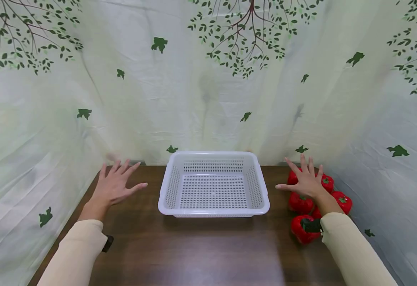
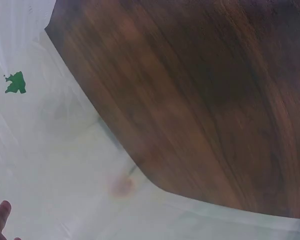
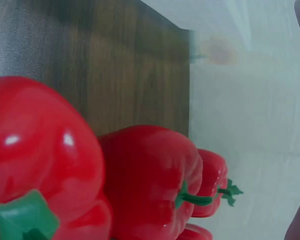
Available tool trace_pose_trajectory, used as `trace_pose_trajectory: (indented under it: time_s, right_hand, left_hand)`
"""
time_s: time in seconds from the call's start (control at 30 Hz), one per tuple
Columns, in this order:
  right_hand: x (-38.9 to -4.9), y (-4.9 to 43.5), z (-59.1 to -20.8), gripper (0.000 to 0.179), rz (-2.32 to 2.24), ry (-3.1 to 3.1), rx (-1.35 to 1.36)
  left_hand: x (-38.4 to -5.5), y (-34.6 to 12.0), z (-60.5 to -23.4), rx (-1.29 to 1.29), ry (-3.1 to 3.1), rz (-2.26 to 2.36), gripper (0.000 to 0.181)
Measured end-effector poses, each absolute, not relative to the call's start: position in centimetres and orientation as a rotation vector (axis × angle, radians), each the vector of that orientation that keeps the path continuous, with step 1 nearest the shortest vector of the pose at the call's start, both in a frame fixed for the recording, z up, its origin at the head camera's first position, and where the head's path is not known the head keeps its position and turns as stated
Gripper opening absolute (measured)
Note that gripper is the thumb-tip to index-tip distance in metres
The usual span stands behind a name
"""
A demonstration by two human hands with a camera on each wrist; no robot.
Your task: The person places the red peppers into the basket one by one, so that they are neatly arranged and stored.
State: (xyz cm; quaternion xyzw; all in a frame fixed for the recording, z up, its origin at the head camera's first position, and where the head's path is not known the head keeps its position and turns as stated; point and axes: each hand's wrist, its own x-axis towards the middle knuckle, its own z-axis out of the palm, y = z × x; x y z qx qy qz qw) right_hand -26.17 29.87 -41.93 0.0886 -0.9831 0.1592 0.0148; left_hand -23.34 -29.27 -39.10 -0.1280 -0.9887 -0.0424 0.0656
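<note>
My left hand [image 1: 113,188] is held over the left side of the table with its fingers spread, holding nothing. Over on the right, my right hand [image 1: 306,180] also has its fingers spread and overlaps a group of red bell peppers [image 1: 300,203] in the head view. Several peppers with green stems lie there, some partly hidden by the hand and forearm. Close up in the right wrist view, one bell pepper [image 3: 145,175] lies beside a nearer one [image 3: 40,145]. Between the hands sits a white plastic basket [image 1: 213,212] with slotted walls and nothing inside.
The dark wooden table [image 1: 201,254] runs back to a pale fabric curtain [image 1: 140,99] printed with leaves and branches. This curtain also closes off the left and right sides. In the left wrist view the table's edge [image 2: 97,112] borders the cloth.
</note>
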Motion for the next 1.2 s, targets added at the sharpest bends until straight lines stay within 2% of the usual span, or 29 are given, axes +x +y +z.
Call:
trace_pose_trajectory:
  time_s: [0.5,1.0,1.2]
  right_hand:
    - [-25.9,30.8,-42.4,0.111,0.637,-3.095,0.171]
    - [-23.6,33.9,-43.6,0.112,0.679,-2.993,0.116]
    - [-22.7,35.4,-43.9,0.112,0.7,-2.964,0.097]
  left_hand:
    - [-24.2,-28.4,-39.8,-0.412,-2.969,-0.169,0.084]
    - [-24.7,-27.1,-42.3,-0.4,-3.012,-0.533,0.079]
    - [-24.9,-26.3,-42.6,-0.366,-3.072,-0.839,0.082]
